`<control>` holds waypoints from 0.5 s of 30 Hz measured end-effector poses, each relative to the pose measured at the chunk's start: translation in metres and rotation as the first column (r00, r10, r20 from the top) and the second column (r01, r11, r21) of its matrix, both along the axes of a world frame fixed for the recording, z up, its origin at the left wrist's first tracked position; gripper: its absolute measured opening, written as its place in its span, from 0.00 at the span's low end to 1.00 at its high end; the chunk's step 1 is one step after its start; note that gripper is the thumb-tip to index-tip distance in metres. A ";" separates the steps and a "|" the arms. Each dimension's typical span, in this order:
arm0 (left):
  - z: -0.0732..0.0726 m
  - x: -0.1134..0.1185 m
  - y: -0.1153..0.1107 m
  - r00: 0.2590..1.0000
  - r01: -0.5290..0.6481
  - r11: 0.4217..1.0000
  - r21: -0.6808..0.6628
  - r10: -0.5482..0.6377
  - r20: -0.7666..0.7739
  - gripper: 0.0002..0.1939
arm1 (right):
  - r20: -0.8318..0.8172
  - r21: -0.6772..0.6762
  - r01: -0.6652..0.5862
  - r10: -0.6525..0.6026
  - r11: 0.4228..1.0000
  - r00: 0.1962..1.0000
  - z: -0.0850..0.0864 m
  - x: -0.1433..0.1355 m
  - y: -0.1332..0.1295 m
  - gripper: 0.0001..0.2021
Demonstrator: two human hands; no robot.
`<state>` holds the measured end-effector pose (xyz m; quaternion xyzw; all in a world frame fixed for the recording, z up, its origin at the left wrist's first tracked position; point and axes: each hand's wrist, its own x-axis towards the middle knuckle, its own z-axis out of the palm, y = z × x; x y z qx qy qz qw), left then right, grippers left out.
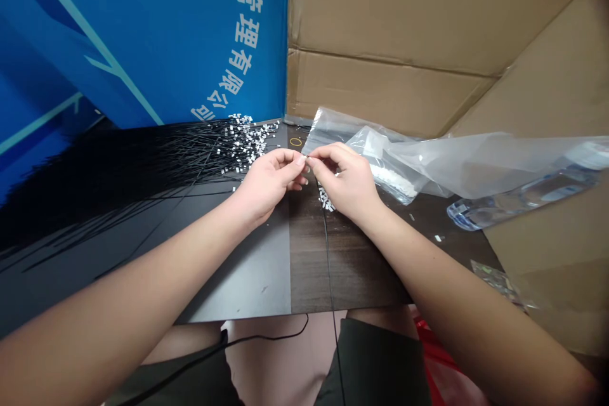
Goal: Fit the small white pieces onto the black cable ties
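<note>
My left hand point(272, 183) and my right hand point(349, 183) meet fingertip to fingertip above the table. Between the thumb and forefinger of my left hand is a tiny white piece, mostly hidden by the fingers. My right hand pinches a thin black cord point(327, 241), which hangs down over the table's front edge past my lap. Under my right hand lies a small pile of white pieces point(326, 200). On the left is a large heap of black cords point(118, 171), with white pieces point(245, 143) at their near ends.
Clear plastic bags point(428, 162), one with white pieces inside, lie at the back right beside a water bottle point(523, 196). A yellow ring point(295, 141) lies behind my hands. A blue panel point(190, 25) and cardboard walls point(390, 6) enclose the table.
</note>
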<state>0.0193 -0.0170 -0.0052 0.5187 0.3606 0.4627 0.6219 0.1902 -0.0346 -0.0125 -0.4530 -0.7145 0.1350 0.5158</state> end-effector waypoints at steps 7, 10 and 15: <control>0.000 -0.001 0.000 0.999 0.020 1.000 -0.016 -0.019 0.028 0.15 | 0.039 0.046 0.018 -0.020 0.999 0.999 -0.001 0.003 0.000 0.06; -0.001 -0.002 0.001 0.999 0.022 0.999 -0.026 -0.021 0.047 0.15 | 0.004 0.015 -0.004 0.004 1.000 1.000 0.000 0.002 -0.001 0.05; -0.001 -0.002 0.002 0.995 0.072 0.997 -0.030 -0.070 0.078 0.12 | -0.247 -0.174 -0.117 0.072 0.978 0.966 0.000 -0.002 0.000 0.05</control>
